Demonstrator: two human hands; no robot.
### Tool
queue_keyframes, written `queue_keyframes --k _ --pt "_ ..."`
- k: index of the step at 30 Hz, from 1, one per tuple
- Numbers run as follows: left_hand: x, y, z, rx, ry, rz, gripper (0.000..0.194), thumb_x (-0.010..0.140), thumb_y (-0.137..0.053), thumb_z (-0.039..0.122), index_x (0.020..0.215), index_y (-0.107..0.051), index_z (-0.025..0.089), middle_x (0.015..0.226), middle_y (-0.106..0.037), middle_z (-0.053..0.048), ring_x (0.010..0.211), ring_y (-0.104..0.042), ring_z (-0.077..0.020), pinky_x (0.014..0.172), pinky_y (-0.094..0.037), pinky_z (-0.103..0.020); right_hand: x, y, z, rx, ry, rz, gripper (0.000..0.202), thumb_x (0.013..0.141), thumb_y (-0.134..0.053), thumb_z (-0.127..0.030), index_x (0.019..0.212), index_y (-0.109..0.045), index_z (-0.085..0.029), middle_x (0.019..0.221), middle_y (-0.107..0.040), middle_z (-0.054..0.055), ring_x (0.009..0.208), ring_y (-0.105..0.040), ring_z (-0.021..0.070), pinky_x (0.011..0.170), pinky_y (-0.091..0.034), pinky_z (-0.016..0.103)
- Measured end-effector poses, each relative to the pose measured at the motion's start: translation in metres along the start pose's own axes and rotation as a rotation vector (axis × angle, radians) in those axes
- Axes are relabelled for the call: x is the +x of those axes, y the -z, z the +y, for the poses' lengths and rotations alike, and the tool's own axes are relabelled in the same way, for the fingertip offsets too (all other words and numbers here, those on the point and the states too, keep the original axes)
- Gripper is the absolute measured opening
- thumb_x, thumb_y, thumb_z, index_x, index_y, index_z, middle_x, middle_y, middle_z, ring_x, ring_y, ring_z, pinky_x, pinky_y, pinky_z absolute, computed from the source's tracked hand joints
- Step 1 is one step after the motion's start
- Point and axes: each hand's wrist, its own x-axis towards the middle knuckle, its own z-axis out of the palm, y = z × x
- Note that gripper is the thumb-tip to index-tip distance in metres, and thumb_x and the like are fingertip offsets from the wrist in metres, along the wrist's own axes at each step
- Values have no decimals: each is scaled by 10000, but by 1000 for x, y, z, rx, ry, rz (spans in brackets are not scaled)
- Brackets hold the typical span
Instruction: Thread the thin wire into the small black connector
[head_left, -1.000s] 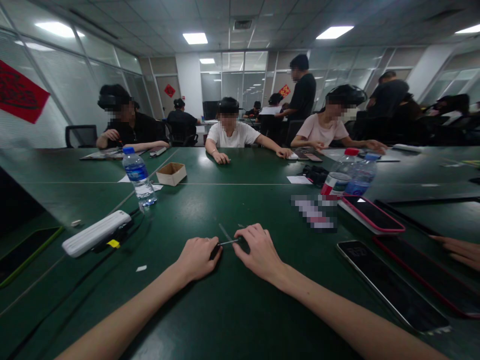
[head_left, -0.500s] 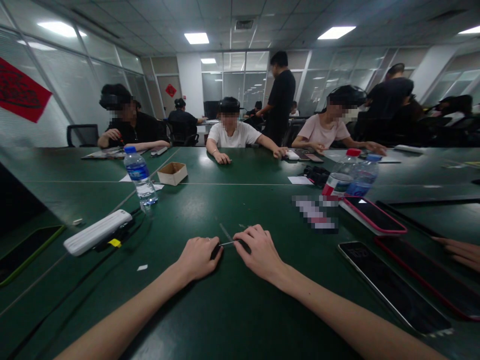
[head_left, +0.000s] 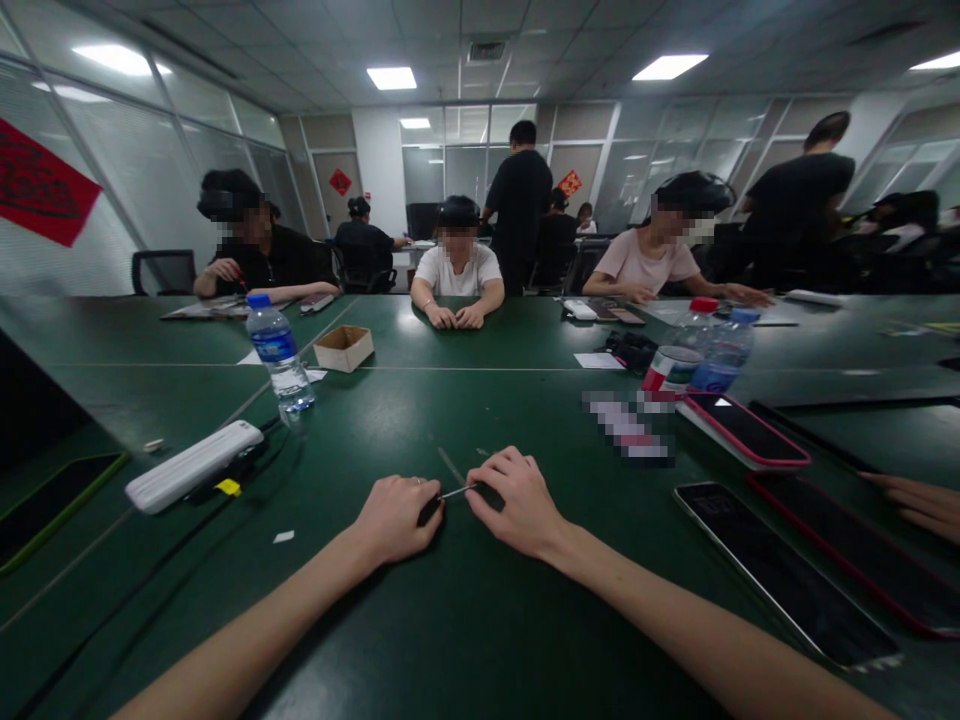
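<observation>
Just above the green table (head_left: 360, 620), my left hand (head_left: 401, 515) and my right hand (head_left: 517, 500) face each other with a small gap between them. A thin, light grey rod-like piece (head_left: 456, 491) spans that gap, and its kind is too small to tell. The left hand's curled fingers pinch one end of it. At the other end my right thumb and fingers close around the piece. Knuckles hide both of its ends. Beyond the hands, a faint translucent strip (head_left: 451, 466) lies on the tabletop.
To the left stand a water bottle (head_left: 281, 355), an open cardboard box (head_left: 344, 348) and a white power bank (head_left: 193, 467) with cables. Phones (head_left: 784, 575) and two bottles (head_left: 679, 350) occupy the right side. Another person's hand (head_left: 919, 500) rests at the right edge.
My hands have barely moved, though the thin piece tilts slightly more and the gap is a little wider. The person opposite has brought both hands together. Standing people behind have shifted.
</observation>
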Motion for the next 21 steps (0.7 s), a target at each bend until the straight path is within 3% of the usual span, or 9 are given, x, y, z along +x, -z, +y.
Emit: queue_keyframes --k 15,21 --pt "1 3 1 -26 12 22 148 873 -442 340 907 -528 225 829 -681 -42 739 -644 -221 691 -461 -330 2 0 3 15 1 29 167 897 -492 -306 916 -638 -226 931 -639 48 912 -504 215 757 -380 366" --pt "1 5 1 -64 33 33 201 861 -469 332 1037 -442 238 845 -683 -25 750 -654 -226 687 -463 -322 4 -3 4 -39 21 28 180 910 -478 -304 922 -641 -229 929 -643 51 912 -519 214 739 -387 356"
